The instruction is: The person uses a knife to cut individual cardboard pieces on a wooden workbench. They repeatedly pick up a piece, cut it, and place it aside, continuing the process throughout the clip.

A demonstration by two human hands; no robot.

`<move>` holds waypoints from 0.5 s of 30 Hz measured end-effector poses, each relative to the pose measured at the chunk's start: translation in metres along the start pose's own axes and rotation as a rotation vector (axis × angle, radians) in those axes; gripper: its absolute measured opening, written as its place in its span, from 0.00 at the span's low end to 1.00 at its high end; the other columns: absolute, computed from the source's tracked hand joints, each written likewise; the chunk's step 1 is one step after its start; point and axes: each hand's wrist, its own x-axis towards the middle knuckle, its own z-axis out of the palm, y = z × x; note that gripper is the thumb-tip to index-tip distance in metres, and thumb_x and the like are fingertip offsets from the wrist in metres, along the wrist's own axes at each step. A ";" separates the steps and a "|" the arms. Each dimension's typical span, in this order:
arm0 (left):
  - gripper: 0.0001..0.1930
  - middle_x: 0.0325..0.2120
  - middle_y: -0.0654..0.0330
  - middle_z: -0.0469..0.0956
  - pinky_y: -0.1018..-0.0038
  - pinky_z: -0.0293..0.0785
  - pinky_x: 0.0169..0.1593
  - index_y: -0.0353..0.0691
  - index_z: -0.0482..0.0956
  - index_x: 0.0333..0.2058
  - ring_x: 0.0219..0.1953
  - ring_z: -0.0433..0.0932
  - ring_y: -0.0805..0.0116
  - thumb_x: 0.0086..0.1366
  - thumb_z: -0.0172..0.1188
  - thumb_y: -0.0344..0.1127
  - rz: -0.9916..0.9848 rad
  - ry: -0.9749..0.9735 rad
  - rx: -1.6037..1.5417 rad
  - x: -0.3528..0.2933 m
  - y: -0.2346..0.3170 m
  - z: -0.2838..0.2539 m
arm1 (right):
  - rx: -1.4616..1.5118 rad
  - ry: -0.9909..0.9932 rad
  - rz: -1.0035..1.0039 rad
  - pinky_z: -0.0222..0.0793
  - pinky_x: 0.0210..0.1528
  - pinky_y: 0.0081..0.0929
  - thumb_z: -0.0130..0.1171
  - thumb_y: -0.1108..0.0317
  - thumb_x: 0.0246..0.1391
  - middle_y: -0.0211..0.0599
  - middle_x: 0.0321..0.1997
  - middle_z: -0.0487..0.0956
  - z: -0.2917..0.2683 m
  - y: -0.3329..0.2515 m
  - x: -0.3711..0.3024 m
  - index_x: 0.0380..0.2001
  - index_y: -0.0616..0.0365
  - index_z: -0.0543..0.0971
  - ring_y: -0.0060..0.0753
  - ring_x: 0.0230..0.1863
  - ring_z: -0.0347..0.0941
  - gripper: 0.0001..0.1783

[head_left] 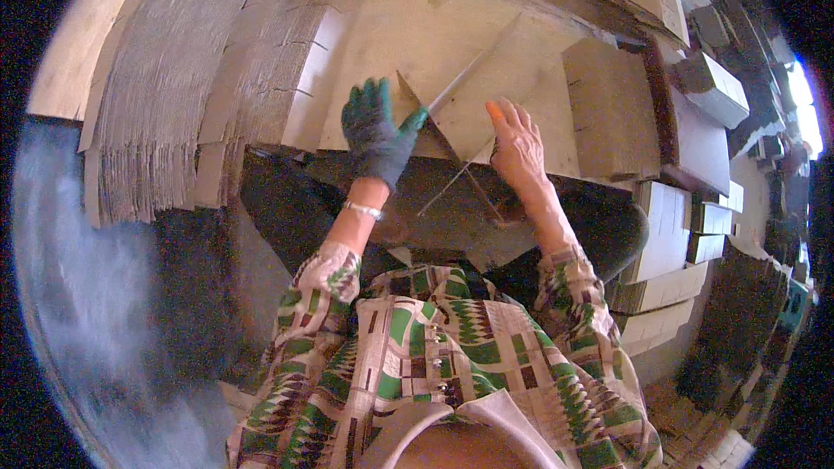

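Left hand [378,130] in a green glove, fingers spread and curled over the near-left corner of a flat cardboard sheet [486,91], pinching its edge between thumb and fingers. Right hand [517,143] bare, orange tip on one finger, laid mostly flat and open on the sheet's near-right part, pressing it down; whether it grips anything, cannot tell. The sheet lies on the table [417,9] straight ahead of the person, its near edge at the table's front edge, one flap raised along a crease that runs up and right between the two hands. Thin metal rods [452,178] hang just below the table edge under the hands. Tall stack of flat cardboard blanks [165,78] on the left, well apart from the hands. Another flat cardboard piece [608,108] just right of the right hand. Folded boxes [673,234] piled at the right side. White bracelet [363,208] on the left wrist; patterned green sleeves.
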 end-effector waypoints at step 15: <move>0.19 0.53 0.59 0.77 0.40 0.51 0.67 0.47 0.82 0.44 0.63 0.67 0.51 0.60 0.64 0.51 0.142 -0.264 0.270 0.011 -0.083 0.037 | 0.284 0.038 -0.238 0.65 0.63 0.48 0.58 0.79 0.45 0.49 0.63 0.72 0.046 -0.049 -0.003 0.63 0.55 0.69 0.55 0.64 0.66 0.37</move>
